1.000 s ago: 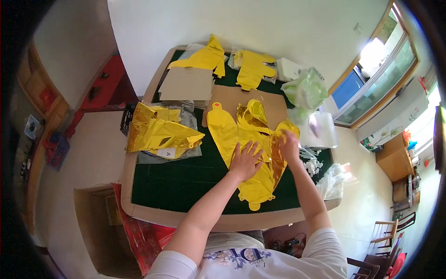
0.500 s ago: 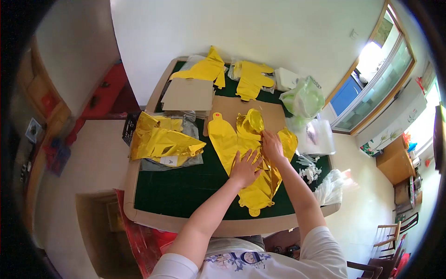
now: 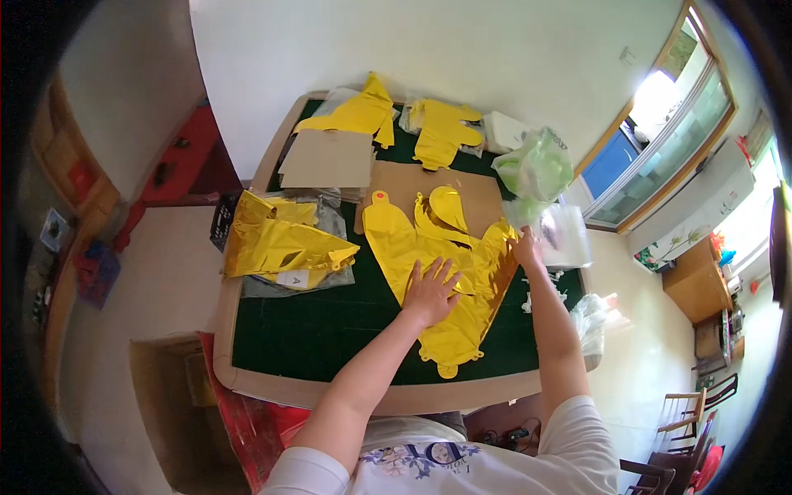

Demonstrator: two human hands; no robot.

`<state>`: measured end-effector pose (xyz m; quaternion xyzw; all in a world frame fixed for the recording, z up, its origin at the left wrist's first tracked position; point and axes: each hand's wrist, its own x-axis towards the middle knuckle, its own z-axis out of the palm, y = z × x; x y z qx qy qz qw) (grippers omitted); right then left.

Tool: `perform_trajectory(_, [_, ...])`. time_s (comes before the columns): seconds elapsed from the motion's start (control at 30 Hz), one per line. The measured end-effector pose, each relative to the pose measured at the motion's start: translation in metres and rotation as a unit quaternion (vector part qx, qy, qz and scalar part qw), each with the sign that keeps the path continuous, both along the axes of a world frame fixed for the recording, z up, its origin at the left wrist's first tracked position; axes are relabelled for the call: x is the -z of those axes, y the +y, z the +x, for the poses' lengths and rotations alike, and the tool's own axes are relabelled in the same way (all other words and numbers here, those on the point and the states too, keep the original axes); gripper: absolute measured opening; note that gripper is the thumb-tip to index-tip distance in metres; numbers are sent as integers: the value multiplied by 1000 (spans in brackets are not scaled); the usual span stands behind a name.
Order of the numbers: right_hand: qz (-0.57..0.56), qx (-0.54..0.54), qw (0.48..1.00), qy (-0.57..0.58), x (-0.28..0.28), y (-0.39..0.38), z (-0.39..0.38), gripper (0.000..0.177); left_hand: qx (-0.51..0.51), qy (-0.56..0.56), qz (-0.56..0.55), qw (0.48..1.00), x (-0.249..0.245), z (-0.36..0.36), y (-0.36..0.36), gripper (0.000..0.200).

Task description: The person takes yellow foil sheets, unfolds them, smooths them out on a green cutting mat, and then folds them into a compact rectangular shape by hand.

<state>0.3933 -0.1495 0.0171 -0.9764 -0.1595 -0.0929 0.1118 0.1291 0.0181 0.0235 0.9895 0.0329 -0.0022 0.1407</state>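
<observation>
A flat gold foil balloon (image 3: 450,280) lies spread on the green tabletop, its upper part over a brown cardboard sheet. Fingers apart, my left hand (image 3: 431,294) presses flat on the balloon's middle. At the balloon's upper right edge, my right hand (image 3: 525,247) is closed with its fingertips pinching the foil. The balloon's right side looks creased and shaded. A curled strip of foil (image 3: 446,210) stands out at the top centre, near the cardboard sheet (image 3: 487,188).
Left of the balloon sits a pile of folded gold foil (image 3: 285,243) on plastic bags. Stacked grey-brown cards (image 3: 326,161) and more yellow foil balloons (image 3: 445,132) lie at the back. Right are a green-white plastic bag (image 3: 536,165), clear bags (image 3: 568,237) and small white pieces (image 3: 528,304).
My right hand has moved right from the balloon's middle to its upper right edge. The right part of the foil is now opened out wider. My left hand stays on the foil.
</observation>
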Motion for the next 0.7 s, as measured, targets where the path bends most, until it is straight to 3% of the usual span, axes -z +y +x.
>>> perform_trajectory(0.07, [85,-8,990,110,6,-6,12,47,-2,-3,1,1000,-1,-1,-1,53])
perform_trajectory(0.1, [100,-9,990,100,8,-7,15,47,-4,-4,2,1000,-1,-1,0,53])
perform_trajectory(0.2, [40,12,997,-65,18,-7,14,43,-2,-9,7,1000,1,-1,-1,53])
perform_trajectory(0.4, [60,13,996,59,-6,5,6,48,-1,-4,11,1000,5,1,-1,53])
perform_trajectory(0.43, [129,-45,983,125,-18,12,-1,46,-3,-20,10,1000,7,1,-1,53])
perform_trajectory(0.5, [259,-156,919,255,-47,25,-20,43,-5,-49,6,999,12,1,-2,53])
perform_trajectory(0.6, [548,-246,720,348,-92,38,-76,37,-10,-28,16,999,3,-1,-2,53])
perform_trajectory(0.63, [539,-218,756,302,-68,33,-59,31,-7,-27,14,1000,4,-1,-4,53])
perform_trajectory(0.7, [336,-199,910,137,-9,21,-45,30,-6,-29,15,999,7,2,-1,53])
